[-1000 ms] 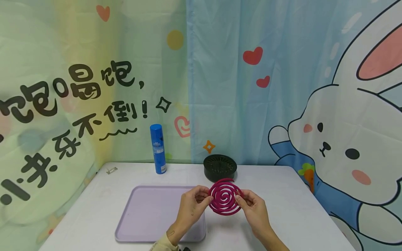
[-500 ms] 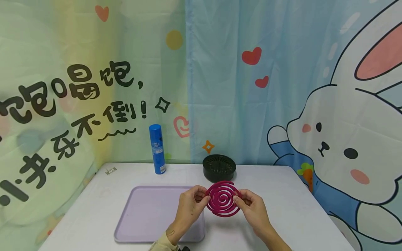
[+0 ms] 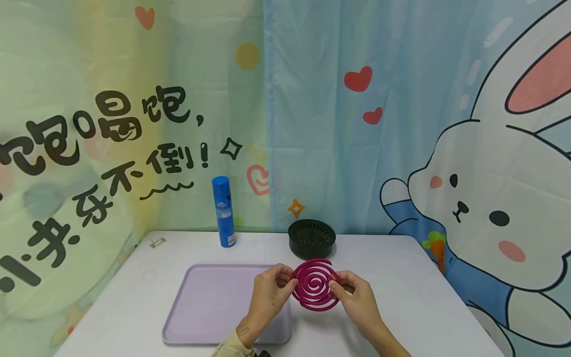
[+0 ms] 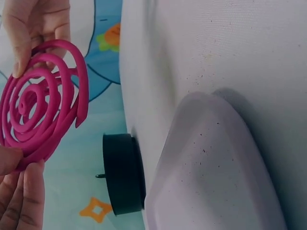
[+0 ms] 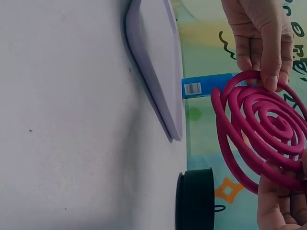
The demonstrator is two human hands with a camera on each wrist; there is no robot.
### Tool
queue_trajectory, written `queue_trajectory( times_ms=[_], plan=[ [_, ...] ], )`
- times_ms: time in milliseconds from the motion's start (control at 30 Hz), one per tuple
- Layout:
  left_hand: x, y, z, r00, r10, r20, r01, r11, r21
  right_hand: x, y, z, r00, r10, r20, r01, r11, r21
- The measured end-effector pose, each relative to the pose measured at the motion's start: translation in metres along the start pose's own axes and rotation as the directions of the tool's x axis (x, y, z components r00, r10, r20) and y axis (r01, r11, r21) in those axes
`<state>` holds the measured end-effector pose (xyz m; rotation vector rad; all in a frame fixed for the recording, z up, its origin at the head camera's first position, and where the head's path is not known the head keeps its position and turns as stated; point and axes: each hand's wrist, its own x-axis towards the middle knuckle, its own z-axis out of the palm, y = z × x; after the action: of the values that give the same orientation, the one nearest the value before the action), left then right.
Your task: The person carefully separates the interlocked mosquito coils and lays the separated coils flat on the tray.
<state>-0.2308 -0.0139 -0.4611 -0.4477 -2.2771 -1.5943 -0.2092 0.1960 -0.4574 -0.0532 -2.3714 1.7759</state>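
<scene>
A magenta mosquito coil (image 3: pixel 315 285) is held up above the table between both hands. My left hand (image 3: pixel 271 295) pinches its left rim between thumb and fingers, and my right hand (image 3: pixel 357 300) pinches the right rim. In the left wrist view, the outer strands of the coil (image 4: pixel 82 96) stand apart from the inner spiral, at differing levels. The right wrist view also shows gaps between the overlapping strands of the coil (image 5: pixel 225 129). Whether it is one coil or two nested ones, I cannot tell for certain.
Behind the hands stands a round black holder (image 3: pixel 312 240) with a slotted top. A pale purple tray (image 3: pixel 214 307) lies at the left, partly under the left forearm. Farther back are a blue spray can (image 3: pixel 224 213) and a small metal clip-like piece (image 3: pixel 157 242).
The coil has come slightly down and to the left, and its upper strands spread a little farther apart. Both hands keep their pinch on it.
</scene>
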Motion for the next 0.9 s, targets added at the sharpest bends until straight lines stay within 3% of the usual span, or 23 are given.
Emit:
queue_trajectory(
  times_ms=[567,900],
  plan=[
    [-0.0031,-0.0016,0.0031,1.000,-0.019,-0.020,0.019,1.000,-0.019,-0.0028,0.0002,0.0059,0.998,0.005,-0.067,-0.007,1.000,-0.030],
    [-0.0006,-0.0010,-0.0028,0.991,0.011,0.133,0.012,0.985,-0.174,0.0011,0.0041,-0.0001,0.994,-0.007,-0.108,0.003,0.999,-0.035]
  ],
)
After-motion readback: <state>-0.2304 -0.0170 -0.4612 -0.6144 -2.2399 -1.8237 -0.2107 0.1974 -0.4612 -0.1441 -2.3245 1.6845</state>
